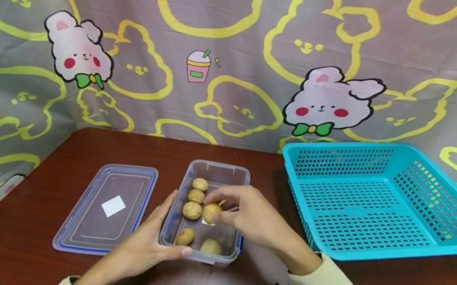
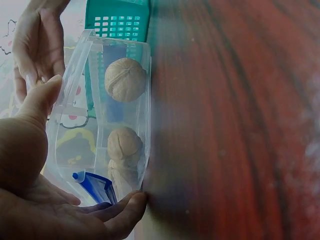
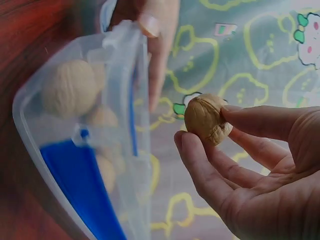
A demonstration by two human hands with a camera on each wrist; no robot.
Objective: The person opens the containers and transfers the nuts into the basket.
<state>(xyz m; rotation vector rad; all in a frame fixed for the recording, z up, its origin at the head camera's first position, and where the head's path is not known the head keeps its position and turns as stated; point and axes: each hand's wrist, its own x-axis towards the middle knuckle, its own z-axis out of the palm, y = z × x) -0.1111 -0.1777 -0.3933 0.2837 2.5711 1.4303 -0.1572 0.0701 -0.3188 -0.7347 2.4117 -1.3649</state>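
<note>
A clear plastic box with blue clips stands on the table. My left hand grips its near left side, thumb over the rim, fingers along the outer wall. Between thumb and fingertips, my right hand pinches a walnut. The head view places this walnut over the box, and the right wrist view shows it apart from the walls. Several walnuts lie inside: three in a row along the left side, another at the near left corner and another near the front right.
To the left of the box lies its clear lid, with a blue seal and a white square label. A turquoise perforated basket stands at the right. Behind the brown table hangs a patterned curtain.
</note>
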